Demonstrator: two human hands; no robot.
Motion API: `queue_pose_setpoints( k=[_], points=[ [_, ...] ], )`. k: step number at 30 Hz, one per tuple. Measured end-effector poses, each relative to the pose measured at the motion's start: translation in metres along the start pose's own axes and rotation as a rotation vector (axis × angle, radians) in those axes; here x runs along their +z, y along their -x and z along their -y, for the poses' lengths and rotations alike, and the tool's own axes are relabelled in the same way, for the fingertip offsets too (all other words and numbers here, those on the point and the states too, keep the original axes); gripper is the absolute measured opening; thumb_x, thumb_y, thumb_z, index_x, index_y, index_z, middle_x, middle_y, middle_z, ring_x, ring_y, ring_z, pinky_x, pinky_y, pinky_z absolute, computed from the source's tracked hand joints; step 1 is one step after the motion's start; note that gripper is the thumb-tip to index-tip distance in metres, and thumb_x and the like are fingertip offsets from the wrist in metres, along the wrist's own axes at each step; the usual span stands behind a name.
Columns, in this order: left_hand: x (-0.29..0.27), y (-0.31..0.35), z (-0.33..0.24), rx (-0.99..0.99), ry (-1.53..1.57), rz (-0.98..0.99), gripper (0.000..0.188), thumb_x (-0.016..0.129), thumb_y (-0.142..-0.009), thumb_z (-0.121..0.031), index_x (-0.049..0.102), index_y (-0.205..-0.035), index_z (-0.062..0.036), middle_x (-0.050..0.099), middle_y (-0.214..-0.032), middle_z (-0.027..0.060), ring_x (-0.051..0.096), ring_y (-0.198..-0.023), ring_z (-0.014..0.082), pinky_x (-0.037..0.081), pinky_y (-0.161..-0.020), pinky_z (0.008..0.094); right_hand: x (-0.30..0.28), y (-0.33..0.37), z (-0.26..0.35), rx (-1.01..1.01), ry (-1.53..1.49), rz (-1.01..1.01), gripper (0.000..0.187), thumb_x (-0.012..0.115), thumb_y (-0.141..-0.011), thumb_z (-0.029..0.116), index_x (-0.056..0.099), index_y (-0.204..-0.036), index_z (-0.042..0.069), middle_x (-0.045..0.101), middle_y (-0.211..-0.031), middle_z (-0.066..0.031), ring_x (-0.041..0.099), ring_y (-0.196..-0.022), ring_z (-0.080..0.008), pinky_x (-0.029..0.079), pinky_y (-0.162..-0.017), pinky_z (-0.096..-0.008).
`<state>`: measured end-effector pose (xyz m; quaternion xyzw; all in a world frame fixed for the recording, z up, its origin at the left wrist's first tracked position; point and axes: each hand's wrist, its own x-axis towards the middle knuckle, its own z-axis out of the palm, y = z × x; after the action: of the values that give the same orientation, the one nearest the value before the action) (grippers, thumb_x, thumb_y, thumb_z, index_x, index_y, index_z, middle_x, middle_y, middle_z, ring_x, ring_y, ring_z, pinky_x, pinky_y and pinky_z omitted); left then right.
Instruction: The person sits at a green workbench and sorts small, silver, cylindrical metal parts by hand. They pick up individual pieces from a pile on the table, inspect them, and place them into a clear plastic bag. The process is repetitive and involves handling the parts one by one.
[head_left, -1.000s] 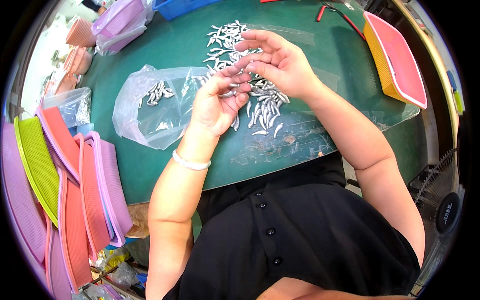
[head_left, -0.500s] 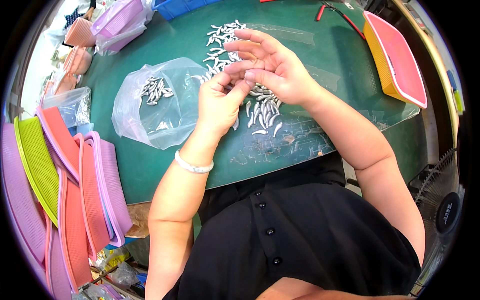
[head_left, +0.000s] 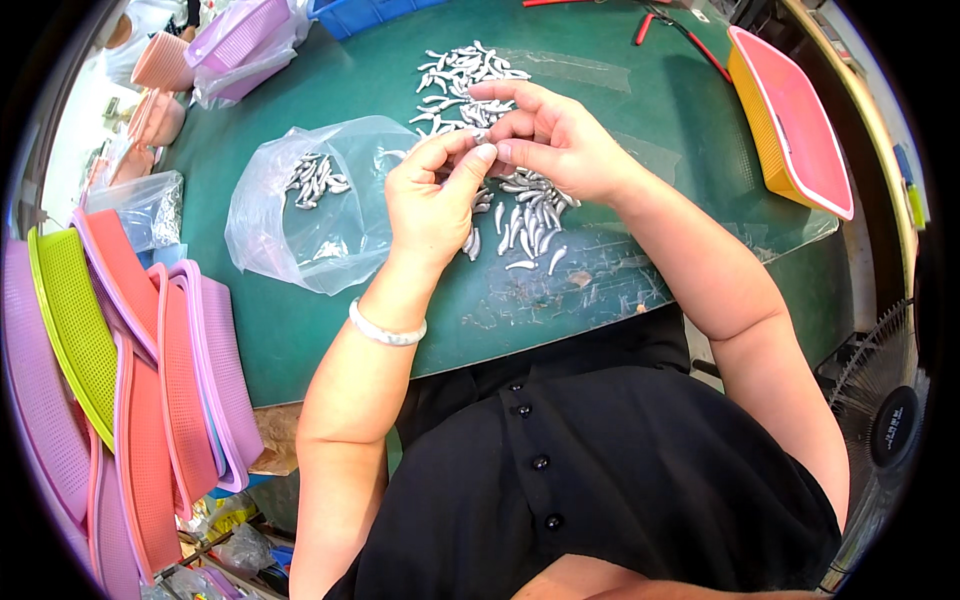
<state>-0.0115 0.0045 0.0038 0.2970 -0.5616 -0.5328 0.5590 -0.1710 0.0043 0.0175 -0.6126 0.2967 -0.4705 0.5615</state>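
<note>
Nearest, stacked pastel mesh baskets (head_left: 150, 380) sit off the desk's (head_left: 640, 110) left edge, and a clear plastic bag (head_left: 300, 215) holding a few silver pieces lies near that edge. Mid-desk, the left hand (head_left: 430, 200) has risen since a second ago to meet the right hand (head_left: 555, 140), fingertips of both pinched together on one small silver piece (head_left: 480, 135), suggesting piece-by-piece handling goes on. Beyond, the loose silver pieces (head_left: 525, 215) spread under the hands toward the far edge.
</note>
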Motion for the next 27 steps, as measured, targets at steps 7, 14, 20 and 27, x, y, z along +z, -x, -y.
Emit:
queue_pose_setpoints(
  k=[7, 14, 20, 27],
  points=[
    [-0.002, 0.001, -0.004, -0.064, -0.012, 0.017, 0.018, 0.061, -0.08, -0.004, 0.059, -0.098, -0.0006, 0.057, -0.079, -0.0012, 0.048, -0.062, 0.0021, 0.037, -0.052, 0.0142, 0.0, 0.0, 0.002, -0.069, 0.121, -0.074, 0.051, 0.053, -0.08, -0.005, 0.036, -0.127, 0.001, 0.059, -0.082, -0.0041, 0.054, -0.079, -0.0084, 0.044, -0.074, -0.022],
    [-0.003, 0.0, -0.002, -0.109, -0.003, -0.029, 0.014, 0.061, -0.08, -0.005, 0.059, -0.093, -0.0014, 0.055, -0.072, -0.0031, 0.045, -0.06, 0.0022, 0.035, -0.051, 0.0153, 0.004, 0.002, 0.004, -0.159, 0.318, -0.126, 0.052, 0.054, -0.079, -0.006, 0.036, -0.127, 0.002, 0.058, -0.084, -0.0032, 0.053, -0.079, -0.008, 0.042, -0.075, -0.0216],
    [-0.01, -0.005, -0.001, -0.411, 0.34, 0.013, 0.008, 0.057, -0.084, -0.011, 0.058, -0.088, -0.0043, 0.053, -0.068, -0.0018, 0.043, -0.054, 0.005, 0.03, -0.043, 0.017, 0.006, 0.002, 0.003, -0.254, 0.303, -0.087, 0.053, 0.053, -0.076, -0.009, 0.037, -0.126, 0.003, 0.059, -0.083, -0.0042, 0.054, -0.079, -0.0086, 0.043, -0.074, -0.0225],
    [-0.02, -0.009, 0.003, -0.613, 0.654, 0.125, 0.01, 0.052, -0.086, -0.015, 0.056, -0.084, -0.0055, 0.054, -0.068, 0.0016, 0.043, -0.052, 0.0092, 0.029, -0.041, 0.0177, 0.008, 0.001, 0.0, -0.315, 0.216, -0.061, 0.053, 0.052, -0.074, -0.01, 0.04, -0.123, 0.004, 0.06, -0.079, -0.0049, 0.056, -0.074, -0.0098, 0.045, -0.071, -0.024]
  ],
)
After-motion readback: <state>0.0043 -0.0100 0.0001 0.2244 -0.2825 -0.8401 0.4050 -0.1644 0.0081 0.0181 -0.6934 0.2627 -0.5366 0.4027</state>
